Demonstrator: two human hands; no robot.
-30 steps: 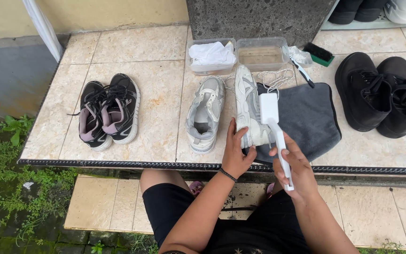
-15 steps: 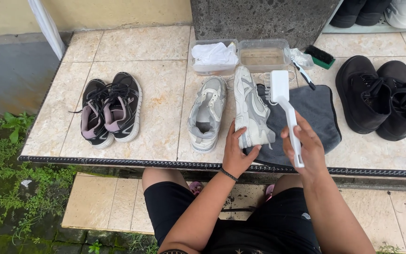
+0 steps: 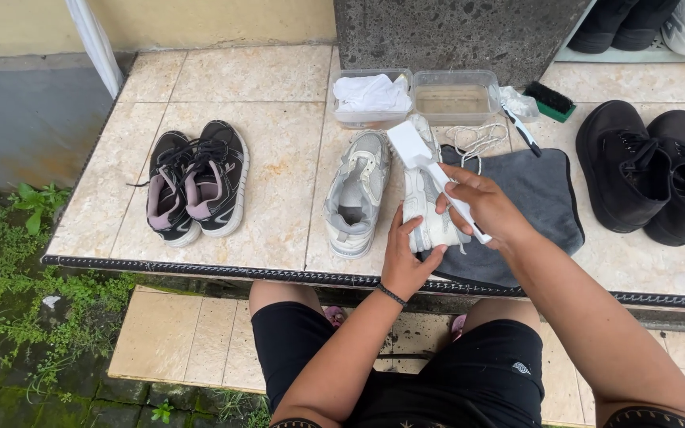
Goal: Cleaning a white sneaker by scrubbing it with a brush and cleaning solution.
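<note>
White sneaker (image 3: 426,208) upright on grey towel (image 3: 541,198), heel clamped by left hand (image 3: 404,257). Right hand (image 3: 481,204) closed around white brush (image 3: 431,170), head over sneaker. Risk: sneaker twists free under scrubbing; water tub (image 3: 455,97) beyond right hand may spill.

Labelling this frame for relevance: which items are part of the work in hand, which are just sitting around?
In hand:
- left hand steadying the white shoe on its side
- right hand holding the white brush
- grey cloth under the shoe

Lying about:
- second white shoe
- black-and-pink sneakers
- black shoes
- two clear tubs
- green-backed brush
</note>
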